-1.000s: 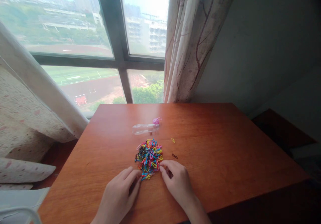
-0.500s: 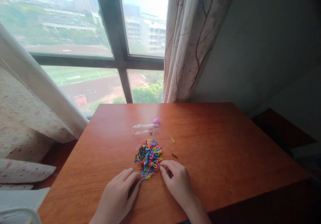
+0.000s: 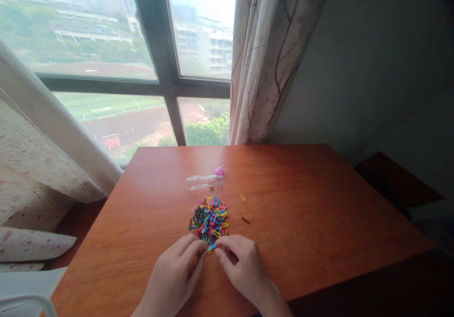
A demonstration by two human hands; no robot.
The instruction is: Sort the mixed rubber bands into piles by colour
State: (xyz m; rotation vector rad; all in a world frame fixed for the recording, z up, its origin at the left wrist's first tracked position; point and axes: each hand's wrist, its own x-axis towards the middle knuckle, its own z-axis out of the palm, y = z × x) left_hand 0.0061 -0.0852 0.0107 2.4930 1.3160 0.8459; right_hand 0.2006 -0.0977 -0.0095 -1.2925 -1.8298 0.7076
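Note:
A heap of small plastic stitch markers (image 3: 213, 217), shaped like little safety pins in black, blue, yellow, pink and red, lies on the brown table (image 3: 301, 189). At its near edge my left hand (image 3: 177, 269) is closed, thumb and forefinger pinched at a blue stitch marker (image 3: 212, 247). My right hand (image 3: 244, 262) faces it from the other side, also pinched, its fingertips close to the same blue piece. Whatever lies between the right fingertips is too small to make out. A yellow marker (image 3: 209, 251) shows just below the blue one.
Behind the heap lies a clear plastic bottle (image 3: 204, 182) with a pink cap (image 3: 220, 171). Right of the heap are a loose yellow marker (image 3: 243, 198) and a dark brown one (image 3: 245, 220). A window (image 3: 170, 90) and curtains (image 3: 262, 57) stand beyond the table.
My right hand has moved left and slightly down from the heap's right side toward my left hand. My left hand has shifted a little right, so the fingertips now nearly meet.

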